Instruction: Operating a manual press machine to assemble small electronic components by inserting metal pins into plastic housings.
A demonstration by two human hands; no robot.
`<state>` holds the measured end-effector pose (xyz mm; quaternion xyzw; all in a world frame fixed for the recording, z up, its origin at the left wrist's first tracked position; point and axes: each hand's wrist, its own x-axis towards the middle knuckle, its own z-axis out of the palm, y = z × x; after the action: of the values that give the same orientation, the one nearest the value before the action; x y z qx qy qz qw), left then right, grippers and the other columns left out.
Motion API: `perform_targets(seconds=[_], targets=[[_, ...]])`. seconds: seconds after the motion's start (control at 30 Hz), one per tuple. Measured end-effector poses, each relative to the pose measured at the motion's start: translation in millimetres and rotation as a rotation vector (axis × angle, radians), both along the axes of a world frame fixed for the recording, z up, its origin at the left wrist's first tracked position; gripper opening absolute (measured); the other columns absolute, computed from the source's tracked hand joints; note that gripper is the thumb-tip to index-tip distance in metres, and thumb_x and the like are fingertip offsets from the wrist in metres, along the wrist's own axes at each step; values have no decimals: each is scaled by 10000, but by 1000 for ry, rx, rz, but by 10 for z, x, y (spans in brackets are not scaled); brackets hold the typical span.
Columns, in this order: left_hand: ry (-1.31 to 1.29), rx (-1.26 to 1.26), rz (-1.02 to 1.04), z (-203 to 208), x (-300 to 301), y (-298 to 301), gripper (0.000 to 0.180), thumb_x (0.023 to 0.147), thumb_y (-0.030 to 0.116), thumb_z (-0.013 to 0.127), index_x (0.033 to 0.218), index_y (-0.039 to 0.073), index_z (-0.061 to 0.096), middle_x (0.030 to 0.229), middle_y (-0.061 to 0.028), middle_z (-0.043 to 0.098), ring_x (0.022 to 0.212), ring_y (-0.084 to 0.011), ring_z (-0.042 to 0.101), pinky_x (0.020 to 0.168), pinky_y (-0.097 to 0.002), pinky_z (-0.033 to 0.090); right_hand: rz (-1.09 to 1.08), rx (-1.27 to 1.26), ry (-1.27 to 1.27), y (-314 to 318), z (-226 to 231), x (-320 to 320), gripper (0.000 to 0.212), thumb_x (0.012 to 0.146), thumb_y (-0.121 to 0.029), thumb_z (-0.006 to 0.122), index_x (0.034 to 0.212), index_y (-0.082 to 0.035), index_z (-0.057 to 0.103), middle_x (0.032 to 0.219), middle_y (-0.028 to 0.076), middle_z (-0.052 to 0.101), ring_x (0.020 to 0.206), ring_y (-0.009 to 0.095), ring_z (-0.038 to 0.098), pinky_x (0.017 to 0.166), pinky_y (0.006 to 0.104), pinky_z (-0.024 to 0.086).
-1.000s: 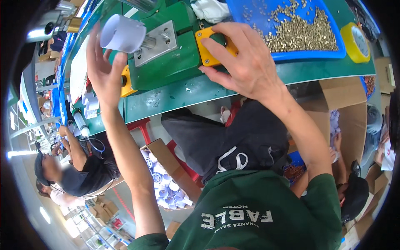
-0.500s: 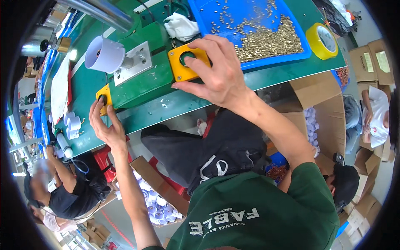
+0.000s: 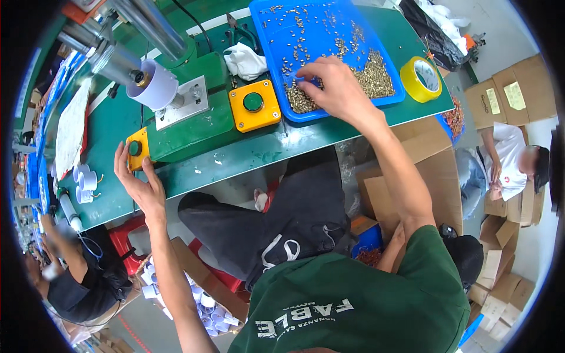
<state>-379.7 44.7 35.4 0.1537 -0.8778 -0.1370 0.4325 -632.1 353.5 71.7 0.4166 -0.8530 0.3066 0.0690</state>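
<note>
My left hand is open beside the left yellow button box, its fingers spread along the box's outer side and off the dark green button. My right hand reaches over the blue tray, thumb and forefinger apart, the tips close above small brass pieces. Whether any piece touches the fingertips is too small to tell. Left of the tray sits the right yellow button box, untouched. A white plastic cup lies sideways on the green press fixture, with the metal press ram reaching into its mouth.
A white cloth and pliers lie behind the right button box. Yellow tape stands right of the tray. White cups stand at the bench's left. Below is a box of cups. A co-worker sits at left.
My right hand has left the right button and moved right to the brass pieces. My left fingers have come off the left button. The press ram has moved into the cup; the view has shifted.
</note>
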Motion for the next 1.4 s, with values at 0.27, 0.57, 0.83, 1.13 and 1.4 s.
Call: perform_targets(seconds=[0.27,0.57,0.83,1.13,1.4], targets=[[-10,53,0,5,0,24,435,937,26,572,1343,33,416,1361,-192,492,1257,-343,493,1063,-420,386,111,265,-173,-162,67,-188,137,818,-94,675,918,0,683,861,164,664,900,330,634,798,423,498],[0,51,-25,56,-10,49,443,907,-2,584,1314,15,411,1350,-211,509,1233,-374,515,1047,-417,409,83,120,-176,-200,450,-264,126,836,-111,699,897,-1,695,819,126,700,726,229,653,680,338,511],[-17,60,-9,80,4,71,457,908,30,611,1316,15,406,1355,-212,494,1193,-374,542,990,-409,460,418,-338,-207,-1113,1069,42,136,783,-125,759,868,-25,723,760,44,690,696,112,633,672,257,519],[13,72,-3,93,21,54,491,863,34,663,1298,23,436,1317,-209,516,1149,-391,563,939,-423,487,514,76,-13,-1686,1366,171,231,707,-155,724,866,12,712,842,146,721,813,265,704,714,332,545],[-12,103,1,92,19,54,494,855,70,687,1284,21,447,1333,-192,509,1146,-381,566,932,-428,496,455,298,-57,-1788,1504,241,409,757,-151,723,1140,-106,587,844,51,720,861,170,684,833,316,526]])
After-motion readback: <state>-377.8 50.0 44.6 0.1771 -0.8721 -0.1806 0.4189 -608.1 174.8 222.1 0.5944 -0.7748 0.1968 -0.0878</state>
